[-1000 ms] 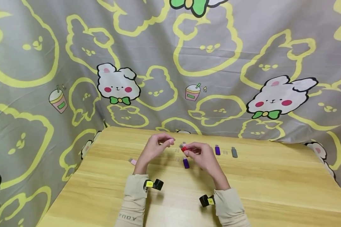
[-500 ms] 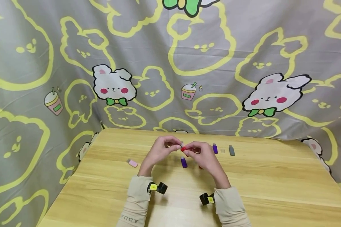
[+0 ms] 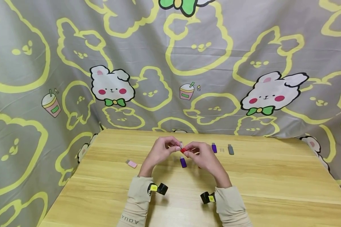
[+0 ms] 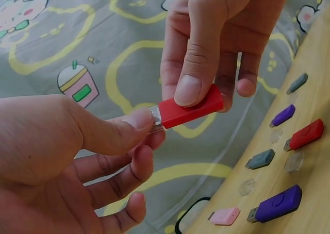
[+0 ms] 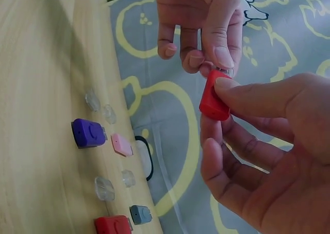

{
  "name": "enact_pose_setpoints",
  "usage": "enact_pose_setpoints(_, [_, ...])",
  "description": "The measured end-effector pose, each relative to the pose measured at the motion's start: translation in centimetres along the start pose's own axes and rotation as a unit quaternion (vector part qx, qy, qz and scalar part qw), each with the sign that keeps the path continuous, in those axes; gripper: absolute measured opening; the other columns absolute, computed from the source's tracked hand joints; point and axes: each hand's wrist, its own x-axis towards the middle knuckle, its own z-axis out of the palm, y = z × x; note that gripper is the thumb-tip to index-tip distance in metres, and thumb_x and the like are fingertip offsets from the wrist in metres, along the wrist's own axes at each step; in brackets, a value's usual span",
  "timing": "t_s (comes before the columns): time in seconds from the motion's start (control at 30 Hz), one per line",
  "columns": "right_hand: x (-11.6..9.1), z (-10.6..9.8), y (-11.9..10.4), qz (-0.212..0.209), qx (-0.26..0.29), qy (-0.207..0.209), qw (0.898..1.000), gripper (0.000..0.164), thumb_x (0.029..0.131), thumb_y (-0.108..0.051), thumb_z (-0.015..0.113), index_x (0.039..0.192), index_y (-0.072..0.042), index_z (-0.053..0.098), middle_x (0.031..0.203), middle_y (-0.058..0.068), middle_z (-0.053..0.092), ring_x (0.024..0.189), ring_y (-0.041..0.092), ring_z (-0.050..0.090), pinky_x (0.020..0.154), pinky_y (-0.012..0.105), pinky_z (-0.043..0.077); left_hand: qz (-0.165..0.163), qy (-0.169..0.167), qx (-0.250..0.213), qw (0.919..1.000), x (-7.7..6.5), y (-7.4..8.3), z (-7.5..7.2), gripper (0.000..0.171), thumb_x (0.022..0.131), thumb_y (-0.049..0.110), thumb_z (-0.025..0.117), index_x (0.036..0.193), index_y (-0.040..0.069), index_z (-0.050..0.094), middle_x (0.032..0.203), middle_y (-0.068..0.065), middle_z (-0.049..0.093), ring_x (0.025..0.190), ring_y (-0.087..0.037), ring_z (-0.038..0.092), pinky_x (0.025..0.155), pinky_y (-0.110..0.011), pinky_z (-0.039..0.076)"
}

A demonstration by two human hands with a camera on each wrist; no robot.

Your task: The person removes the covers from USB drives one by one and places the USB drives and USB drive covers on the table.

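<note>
A red USB stick (image 4: 191, 110) is held in the air above the table, its metal connector pointing toward my left hand. My right hand (image 3: 201, 154) pinches the red body between thumb and fingers. With thumb and forefinger, my left hand (image 3: 160, 151) grips a small clear cap (image 4: 156, 127) at the connector end. Fingertips partly hide the cap and connector, so I cannot tell how far the cap is on. The left hand's other fingers are loosely bent in the left wrist view.
On the wooden table (image 3: 272, 183) lie two purple USB sticks (image 3: 183, 162), grey ones (image 4: 260, 159), a pink one (image 3: 132, 164) and another red one (image 4: 305, 135). Several loose clear caps (image 4: 294, 162) lie among them. A patterned curtain (image 3: 147, 41) stands behind the table.
My left hand has moved right and now meets the red stick's connector end; a second ago the hands were apart. The right hand stays nearly in place. The view has shifted slightly.
</note>
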Motion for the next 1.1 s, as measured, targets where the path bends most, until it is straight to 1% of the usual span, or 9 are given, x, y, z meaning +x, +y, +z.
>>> enact_pose_setpoints(0.13, [-0.1,-0.4,-0.1,-0.014,-0.005,0.0,1.0,0.006,0.095,-0.01,0.075,0.1,-0.011,0.077,0.093,-0.002,0.074,0.084,0.016,0.07,0.073,0.034,0.057,-0.001,0.007,-0.008,0.9999,0.0,0.2,0.1,0.006,0.092,0.005,0.076,0.099,0.005,0.076,0.097,-0.007,0.074,0.076,-0.017,0.064,0.066,-0.024,0.05])
enact_pose_setpoints(0.37, [-0.2,-0.9,-0.1,-0.025,-0.002,0.0,1.0,0.006,0.095,-0.011,0.075,0.101,-0.011,0.077,0.093,-0.002,0.075,0.085,0.015,0.07,0.073,0.034,0.057,0.005,0.018,-0.018,0.9997,0.0,0.6,0.3,0.007,0.092,0.004,0.077,0.098,0.002,0.077,0.095,-0.01,0.075,0.075,-0.02,0.065,0.064,-0.024,0.048])
enact_pose_setpoints(0.5, [-0.2,-1.0,-0.2,-0.032,-0.006,0.004,0.999,0.006,0.095,-0.011,0.075,0.1,-0.011,0.078,0.093,-0.002,0.075,0.085,0.016,0.069,0.073,0.034,0.057,-0.002,0.026,-0.017,0.9995,-0.1,0.8,0.3,0.005,0.092,0.004,0.077,0.096,0.004,0.077,0.093,-0.007,0.075,0.075,-0.023,0.065,0.063,-0.024,0.047])
enact_pose_setpoints(0.63, [-0.3,-1.2,-0.3,-0.032,-0.012,0.007,0.999,0.006,0.095,-0.011,0.075,0.101,-0.01,0.077,0.093,-0.002,0.074,0.084,0.016,0.069,0.071,0.033,0.057,-0.004,0.031,-0.019,0.9993,0.0,1.0,0.5,0.004,0.091,0.004,0.077,0.095,0.005,0.077,0.091,-0.004,0.075,0.074,-0.026,0.065,0.062,-0.024,0.047])
enact_pose_setpoints(0.8, [-0.3,-1.5,-0.4,-0.022,-0.019,0.003,1.0,0.006,0.096,-0.012,0.075,0.101,-0.011,0.077,0.092,-0.003,0.074,0.084,0.016,0.069,0.07,0.032,0.057,-0.006,0.03,-0.022,0.9993,0.2,1.1,0.8,0.004,0.092,0.004,0.077,0.096,0.003,0.076,0.089,-0.005,0.074,0.074,-0.03,0.064,0.061,-0.024,0.046])
enact_pose_setpoints(0.87, [-0.4,-1.7,-0.3,-0.011,-0.028,0.002,1.0,0.005,0.096,-0.012,0.075,0.1,-0.011,0.077,0.091,-0.003,0.074,0.085,0.018,0.068,0.07,0.033,0.056,-0.011,0.047,-0.025,0.9985,0.1,1.0,0.6,0.005,0.092,0.003,0.076,0.097,0.002,0.076,0.09,-0.007,0.074,0.077,-0.032,0.065,0.063,-0.023,0.048])
enact_pose_setpoints(0.93, [-0.5,-2.1,0.0,0.007,-0.042,0.006,0.999,0.005,0.095,-0.011,0.075,0.099,-0.011,0.077,0.093,-0.002,0.074,0.087,0.02,0.068,0.068,0.033,0.055,-0.018,0.081,-0.025,0.9962,-0.1,0.8,-0.1,0.005,0.092,0.002,0.075,0.097,0.002,0.076,0.091,-0.009,0.073,0.079,-0.031,0.065,0.065,-0.023,0.049])
enact_pose_setpoints(1.03, [-0.8,-3.2,0.8,0.035,-0.055,0.019,0.998,0.004,0.094,-0.009,0.075,0.098,-0.011,0.077,0.093,0.001,0.073,0.087,0.022,0.068,0.067,0.033,0.054,-0.03,0.134,-0.037,0.9898,-0.6,0.4,-1.9,0.007,0.093,0.0,0.074,0.099,-0.002,0.075,0.095,-0.015,0.072,0.082,-0.027,0.065,0.069,-0.021,0.051])
enact_pose_setpoints(1.1, [-1.0,-4.0,1.5,0.035,-0.053,0.031,0.998,0.005,0.094,-0.007,0.075,0.099,-0.009,0.077,0.093,0.002,0.073,0.084,0.021,0.068,0.066,0.031,0.054,-0.036,0.149,-0.043,0.9871,-1.0,0.6,-3.0,0.006,0.093,-0.002,0.073,0.099,-0.004,0.074,0.097,-0.018,0.071,0.083,-0.026,0.065,0.07,-0.021,0.051])
